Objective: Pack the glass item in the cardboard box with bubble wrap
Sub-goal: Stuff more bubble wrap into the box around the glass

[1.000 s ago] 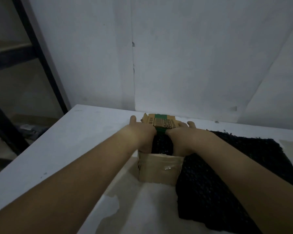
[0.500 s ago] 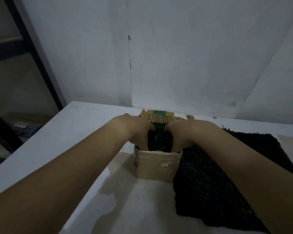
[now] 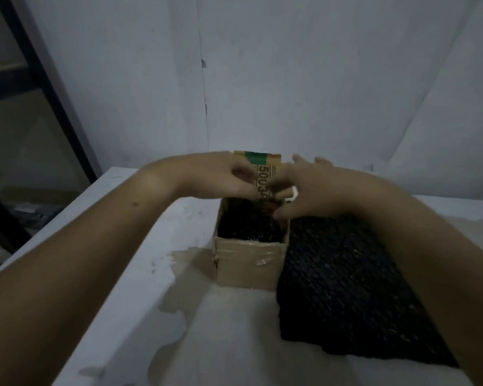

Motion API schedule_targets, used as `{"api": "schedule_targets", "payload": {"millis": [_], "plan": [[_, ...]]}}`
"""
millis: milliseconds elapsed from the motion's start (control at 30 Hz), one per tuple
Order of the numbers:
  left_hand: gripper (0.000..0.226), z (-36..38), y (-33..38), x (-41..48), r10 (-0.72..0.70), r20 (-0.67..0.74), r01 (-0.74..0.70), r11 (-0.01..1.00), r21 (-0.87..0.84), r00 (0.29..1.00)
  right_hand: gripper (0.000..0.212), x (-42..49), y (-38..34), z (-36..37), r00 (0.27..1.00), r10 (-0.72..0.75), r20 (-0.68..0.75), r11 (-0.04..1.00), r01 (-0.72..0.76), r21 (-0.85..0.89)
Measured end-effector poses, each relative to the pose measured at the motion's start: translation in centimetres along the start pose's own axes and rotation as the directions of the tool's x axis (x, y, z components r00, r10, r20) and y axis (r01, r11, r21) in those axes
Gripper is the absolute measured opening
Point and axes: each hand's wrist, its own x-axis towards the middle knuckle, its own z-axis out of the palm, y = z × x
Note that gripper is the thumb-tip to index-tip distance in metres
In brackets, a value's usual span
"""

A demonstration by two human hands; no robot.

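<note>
Evidently left hand (image 3: 221,176) and right hand (image 3: 310,190) pinch the printed flap (image 3: 262,165) of the brown cardboard box (image 3: 248,266). Forcing it could crush the black bubble-wrapped bundle (image 3: 246,227).

The box (image 3: 248,266) is brown cardboard, dull and a bit rough. The clear tape (image 3: 262,259) on its front is smooth and shiny (it catches the light). The flap (image 3: 262,162) is the same cardboard, with green and brown print on it. The bubble wrap (image 3: 346,288) is black plastic, bumpy all over and a little glossy. The table (image 3: 123,260) has dull white paint, worn off in brown patches. The wall (image 3: 318,79) looks like matt white paper.
</note>
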Motion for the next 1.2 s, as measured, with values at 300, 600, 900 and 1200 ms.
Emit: {"api": "schedule_targets", "payload": {"millis": [300, 600, 900, 1200], "plan": [[0.016, 15.4, 7.4, -1.7, 0.361, -0.246, -0.388, 0.919, -0.066, 0.899, 0.062, -10.6, 10.6, 7.2, 0.941, 0.318, -0.117, 0.915, -0.273, 0.296], [0.043, 22.2, 7.3, 0.4, -0.051, -0.176, 0.102, 0.951, 0.291, 0.983, 0.043, -14.3, 13.7, 16.4, 0.853, 0.492, -0.172, 0.854, -0.435, 0.285], [0.025, 22.9, 7.5, -0.2, 0.056, -0.306, -0.041, 0.998, 0.057, 0.95, 0.01, -14.1, 14.2, 17.5, 0.814, 0.432, -0.388, 0.9, -0.359, 0.247], [0.025, 23.9, 6.3, -1.3, 0.024, -0.42, -0.052, 0.997, -0.054, 0.907, 0.018, -14.0, 14.0, 17.4, 0.8, 0.368, -0.473, 0.93, -0.317, 0.187]]}}
